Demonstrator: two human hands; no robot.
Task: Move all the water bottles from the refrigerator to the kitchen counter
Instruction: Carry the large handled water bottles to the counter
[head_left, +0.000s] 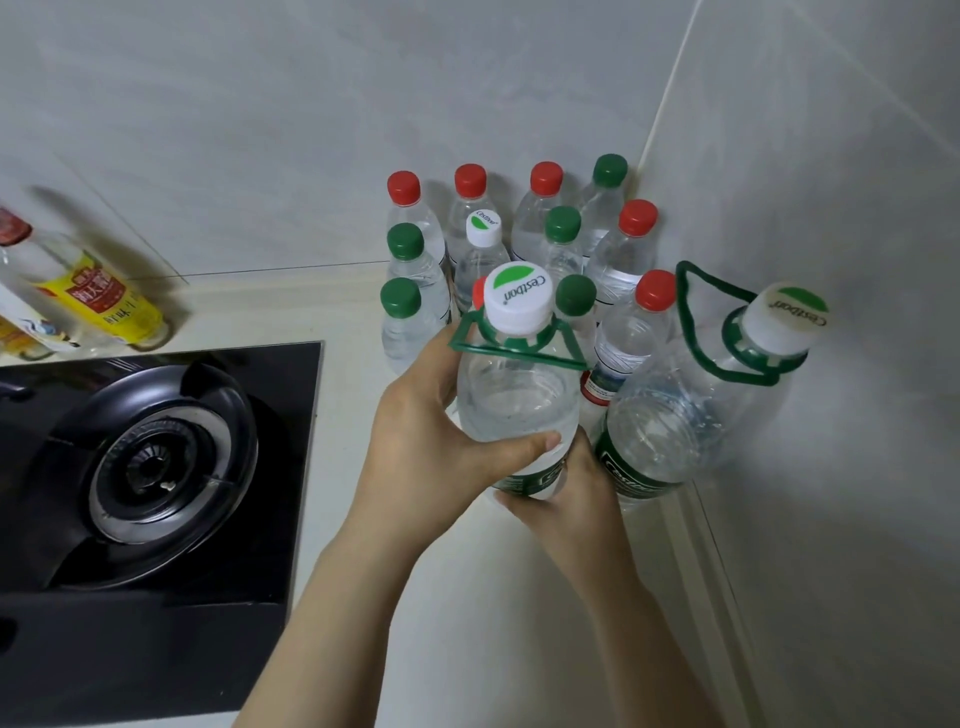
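A large clear water bottle (514, 400) with a white cap and a green carry handle is held upright just above the pale kitchen counter (467, 597). My left hand (426, 441) grips its body from the left, thumb across the front. My right hand (566, 493) curls under and round its lower right side. A second large bottle (675, 415) of the same kind stands to the right against the wall. Behind them several small water bottles (524, 234) with red, green and white caps stand grouped in the corner.
A black gas hob with a round burner (156, 457) fills the left of the counter. Seasoning bottles (98, 306) stand at the back left. Tiled walls (831, 208) meet in a corner behind the bottles. The counter's right edge runs along the wall.
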